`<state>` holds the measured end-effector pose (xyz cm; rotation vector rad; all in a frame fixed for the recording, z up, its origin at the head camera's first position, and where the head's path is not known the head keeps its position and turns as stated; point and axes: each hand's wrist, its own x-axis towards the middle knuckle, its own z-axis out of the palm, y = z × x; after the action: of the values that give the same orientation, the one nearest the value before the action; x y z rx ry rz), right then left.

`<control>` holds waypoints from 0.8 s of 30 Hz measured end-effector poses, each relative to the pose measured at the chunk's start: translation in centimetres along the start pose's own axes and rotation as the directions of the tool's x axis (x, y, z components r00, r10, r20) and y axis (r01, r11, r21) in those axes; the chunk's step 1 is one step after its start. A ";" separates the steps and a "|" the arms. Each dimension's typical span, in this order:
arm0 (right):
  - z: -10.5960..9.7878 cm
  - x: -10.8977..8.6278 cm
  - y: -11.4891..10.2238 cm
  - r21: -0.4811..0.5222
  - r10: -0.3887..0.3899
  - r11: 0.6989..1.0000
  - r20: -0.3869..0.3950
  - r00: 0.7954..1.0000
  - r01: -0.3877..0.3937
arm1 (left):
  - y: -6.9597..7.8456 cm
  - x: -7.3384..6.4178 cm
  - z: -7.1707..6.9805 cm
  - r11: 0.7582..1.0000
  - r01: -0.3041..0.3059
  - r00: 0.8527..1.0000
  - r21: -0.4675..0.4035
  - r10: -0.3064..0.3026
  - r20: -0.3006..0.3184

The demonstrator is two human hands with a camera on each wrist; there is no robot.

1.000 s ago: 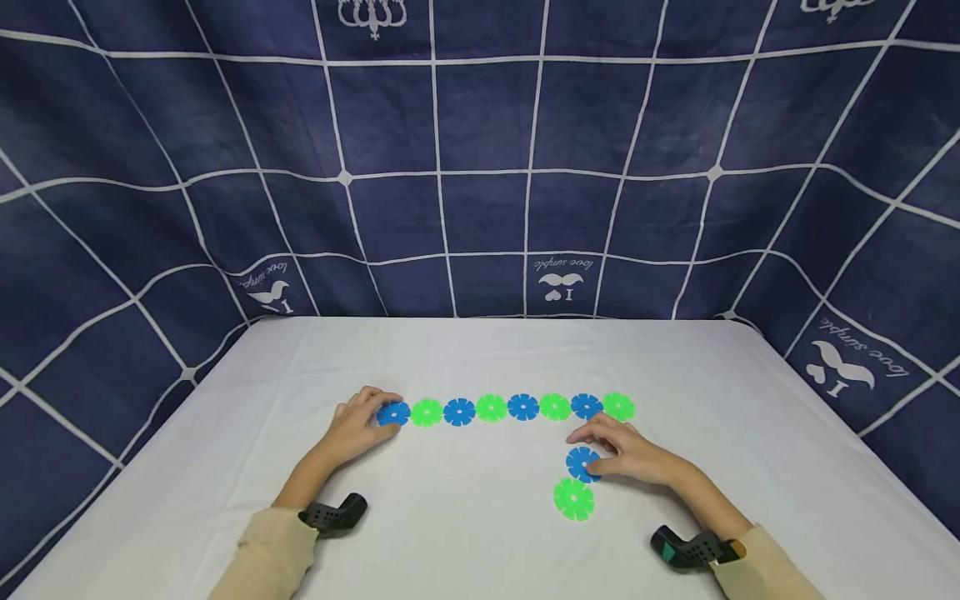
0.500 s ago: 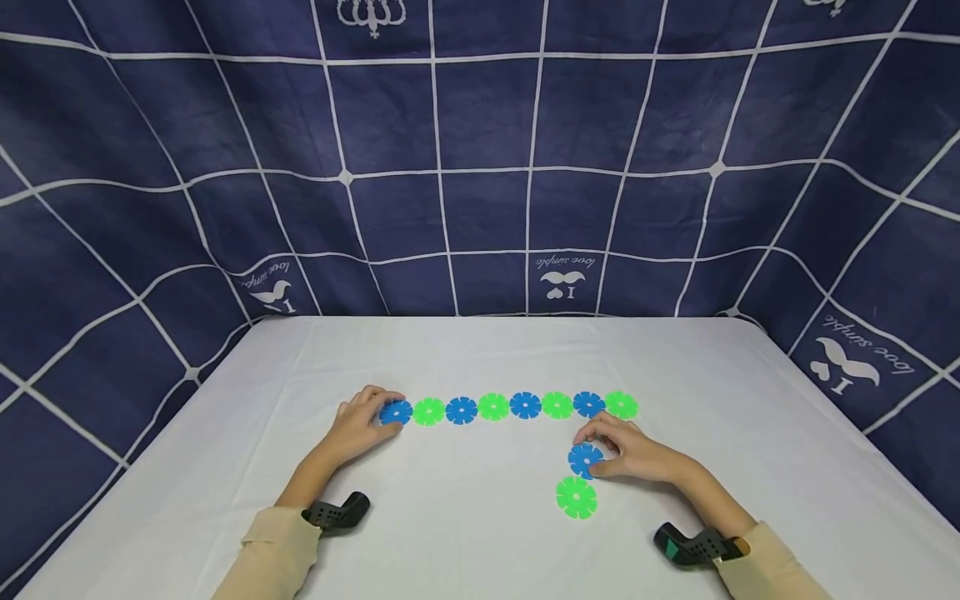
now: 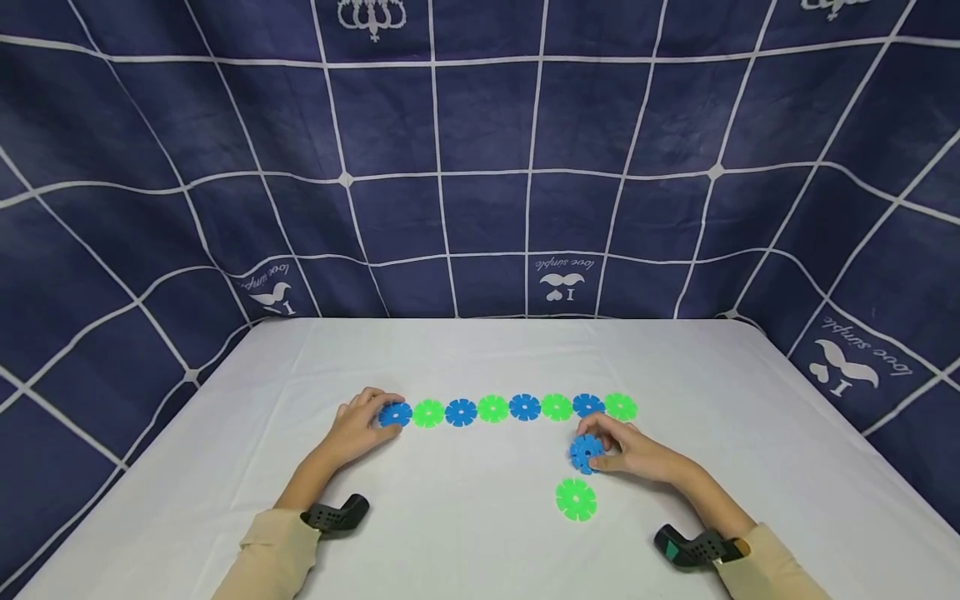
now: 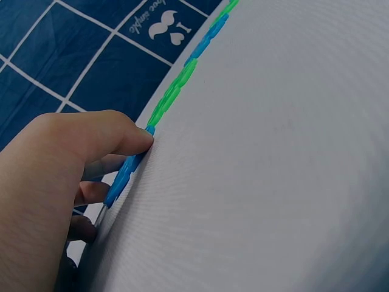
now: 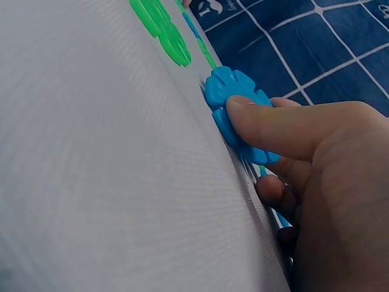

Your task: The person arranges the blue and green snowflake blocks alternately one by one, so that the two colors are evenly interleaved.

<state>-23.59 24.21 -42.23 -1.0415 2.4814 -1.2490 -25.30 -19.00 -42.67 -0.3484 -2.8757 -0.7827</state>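
Note:
Several notched, flower-shaped plastic discs lie in a row across the white table, blue and green by turns. My left hand (image 3: pixel 363 425) is at the row's left end, its thumb and fingers around the edges of the blue notched disc (image 3: pixel 394 415) there; the left wrist view has the thumb (image 4: pixel 124 137) on that disc's near edge. A second blue notched disc (image 5: pixel 222 88), tilted up off the cloth, is pinched between thumb and fingers of my right hand (image 3: pixel 630 452), just in front of the row's right end. A loose green notched disc (image 3: pixel 576 500) lies nearer me.
The row includes a green disc (image 3: pixel 428 413) beside the left hand and another green disc (image 3: pixel 621 407) at the right end. White cloth covers the table (image 3: pixel 450 517). A dark blue checked curtain (image 3: pixel 480 208) hangs behind it and at both sides.
My right hand has picked up the blue disc from beside the loose green one, tilting it and moving it slightly toward the row. The left hand keeps its place.

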 end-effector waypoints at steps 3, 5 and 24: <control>0.0 0.0 0.1 0.010 -0.008 1.000 0.003 1.000 0.008 | 0.0 0.0 0.0 1.000 -0.002 1.000 -0.003 0.002 -0.001; 0.0 0.1 0.0 0.025 0.002 1.000 0.005 1.000 -0.002 | 0.0 0.0 0.0 1.000 -0.004 1.000 -0.003 0.004 -0.007; -1.0 -0.2 -0.6 0.082 0.140 0.987 0.028 0.990 -0.142 | 0.1 -0.1 0.1 1.000 -0.001 1.000 -0.001 0.001 -0.004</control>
<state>-23.56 24.77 -41.11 -0.8397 2.4158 -1.2788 -25.21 -18.92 -42.71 -0.3487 -2.8715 -0.7840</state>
